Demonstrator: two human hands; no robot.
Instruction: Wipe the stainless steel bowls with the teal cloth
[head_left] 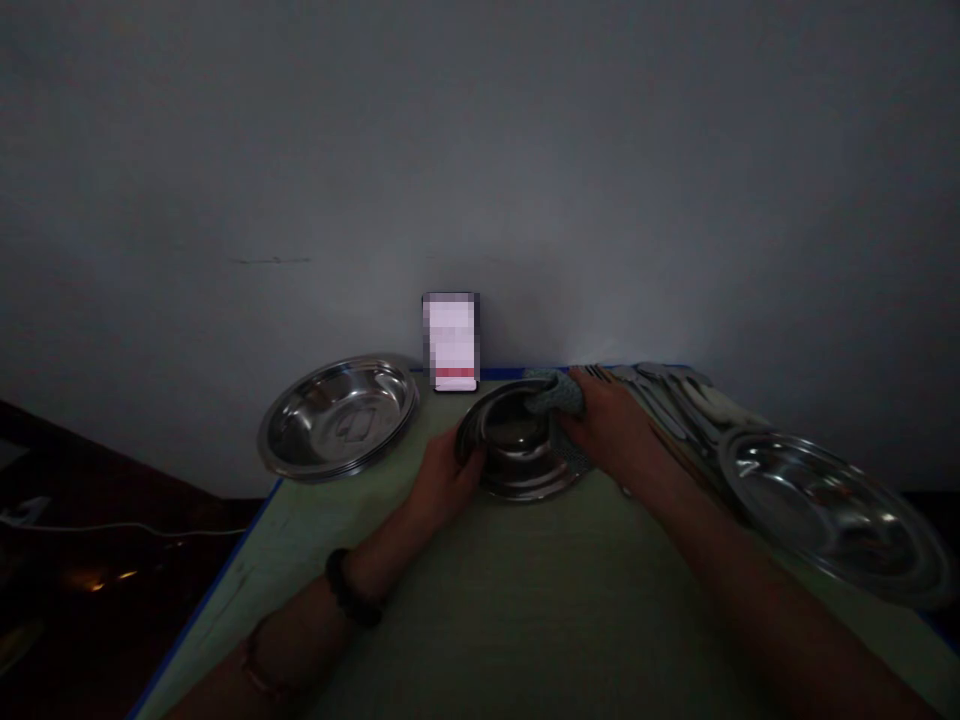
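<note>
A shiny metal bowl [517, 485] with a wide rim is tilted over the middle of the table. My left hand [448, 480] grips its left rim, thumb on the inner side. At the bowl's upper right, my right hand [604, 425] is closed on a grey-green cloth [556, 393] that touches the rim. Part of the cloth hangs below the right hand, and the fingers behind it are hidden.
Stacked metal bowls [337, 415] stand at the table's left edge. Another metal bowl [832, 510] lies on the right, beside several forks and spoons [675, 400]. A lit phone [452, 342] leans against the wall [480, 150] behind the green table [465, 620].
</note>
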